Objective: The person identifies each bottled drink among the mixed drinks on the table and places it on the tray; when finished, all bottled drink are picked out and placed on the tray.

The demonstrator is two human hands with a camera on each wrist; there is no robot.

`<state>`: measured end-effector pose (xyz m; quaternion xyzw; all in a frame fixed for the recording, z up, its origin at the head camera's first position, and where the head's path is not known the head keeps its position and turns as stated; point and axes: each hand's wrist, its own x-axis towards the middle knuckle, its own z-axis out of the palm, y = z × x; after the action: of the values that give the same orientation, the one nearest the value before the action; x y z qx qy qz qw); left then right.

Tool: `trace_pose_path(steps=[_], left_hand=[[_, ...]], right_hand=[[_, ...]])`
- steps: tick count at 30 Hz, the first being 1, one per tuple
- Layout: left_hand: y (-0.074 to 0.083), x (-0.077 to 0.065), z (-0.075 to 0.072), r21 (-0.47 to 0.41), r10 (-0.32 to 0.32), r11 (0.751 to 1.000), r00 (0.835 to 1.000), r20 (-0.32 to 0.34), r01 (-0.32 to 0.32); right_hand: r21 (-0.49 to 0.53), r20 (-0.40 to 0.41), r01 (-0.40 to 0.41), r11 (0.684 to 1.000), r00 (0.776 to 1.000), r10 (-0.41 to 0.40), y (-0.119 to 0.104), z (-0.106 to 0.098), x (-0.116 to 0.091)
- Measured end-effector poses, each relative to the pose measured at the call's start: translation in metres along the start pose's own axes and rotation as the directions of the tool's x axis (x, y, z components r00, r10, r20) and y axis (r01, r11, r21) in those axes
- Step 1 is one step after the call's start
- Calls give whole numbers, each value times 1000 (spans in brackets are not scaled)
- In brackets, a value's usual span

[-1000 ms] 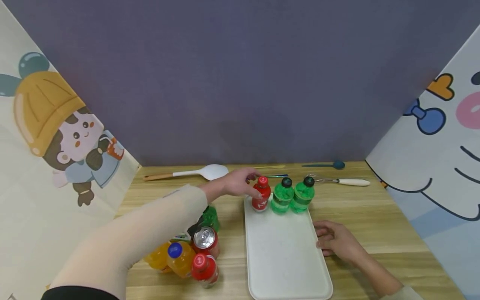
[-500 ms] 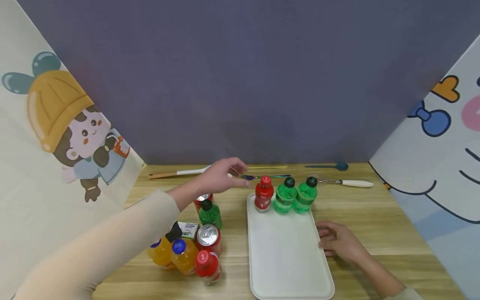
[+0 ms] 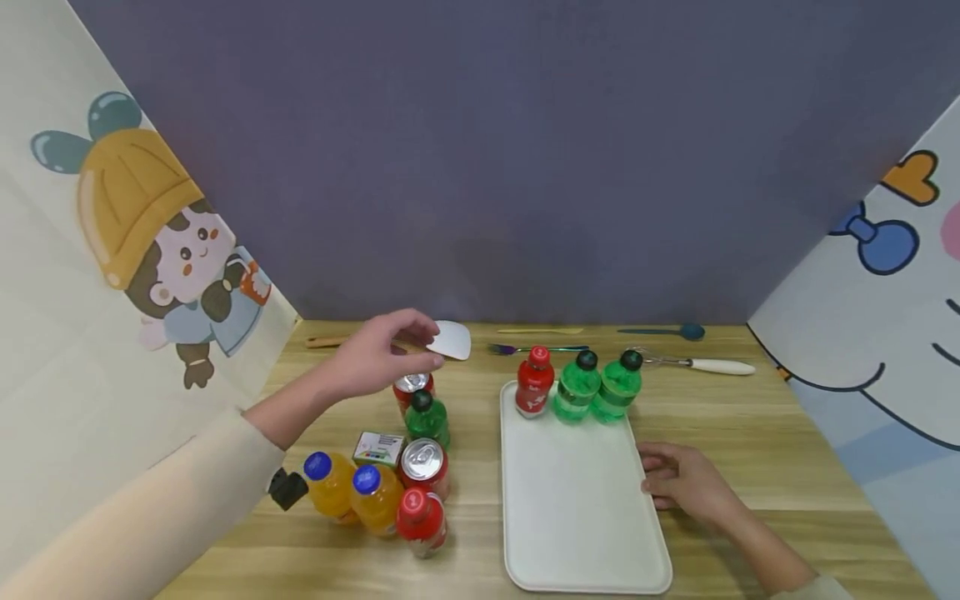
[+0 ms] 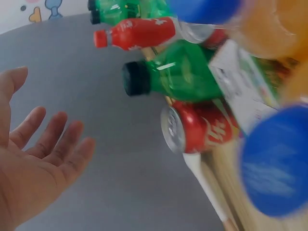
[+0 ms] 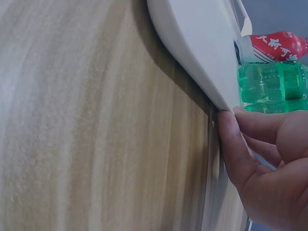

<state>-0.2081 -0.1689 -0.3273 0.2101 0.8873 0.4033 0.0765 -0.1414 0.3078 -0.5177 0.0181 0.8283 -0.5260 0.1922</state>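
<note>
My left hand (image 3: pixel 378 354) hovers above the drinks on the left, fingers apart and nothing in them; the left wrist view shows its loosely spread fingers. Below it are a red can (image 4: pixel 202 126) and a green bottle (image 3: pixel 427 421) with a black cap. My right hand (image 3: pixel 686 483) pinches the right rim of a white tray (image 3: pixel 581 508) between thumb and fingers, as the right wrist view (image 5: pixel 269 159) shows. Along the tray's far end stand a red bottle (image 3: pixel 534 387) and two green bottles, one left (image 3: pixel 576 396), one right (image 3: pixel 617 393).
Left of the tray stand another red can (image 3: pixel 424 467), a small box (image 3: pixel 378 448), two orange-drink bottles (image 3: pixel 377 504) and a red-capped bottle (image 3: pixel 422 525). Along the back wall lie a white spatula (image 3: pixel 452 340), a fork (image 3: pixel 525 348), a yellow knife (image 3: pixel 540 331), a dark spoon (image 3: pixel 690 332) and a whisk (image 3: pixel 705 365).
My left hand has let go of the red bottle at the tray's far left corner and moved left, over the grouped drinks. My right hand stays at the tray's rim.
</note>
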Motion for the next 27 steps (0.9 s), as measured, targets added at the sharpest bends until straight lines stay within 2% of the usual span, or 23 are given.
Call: trace_pose_path(steps=[8, 14, 21, 27], left_hand=[[-22, -39, -9, 48, -61, 997, 997, -48, 63], [-39, -72, -10, 97, -51, 994, 997, -58, 56], [-61, -106, -6, 36, -75, 996, 994, -80, 78], [-83, -128, 5, -11, -124, 992, 989, -76, 123]], right_hand=[[-22, -31, -34, 999, 999, 33, -4, 1, 1], [-14, -28, -38, 999, 999, 38, -4, 2, 0], [-1, -14, -23, 1000, 1000, 23, -4, 2, 0], [2, -14, -22, 1000, 1000, 22, -5, 1, -1]])
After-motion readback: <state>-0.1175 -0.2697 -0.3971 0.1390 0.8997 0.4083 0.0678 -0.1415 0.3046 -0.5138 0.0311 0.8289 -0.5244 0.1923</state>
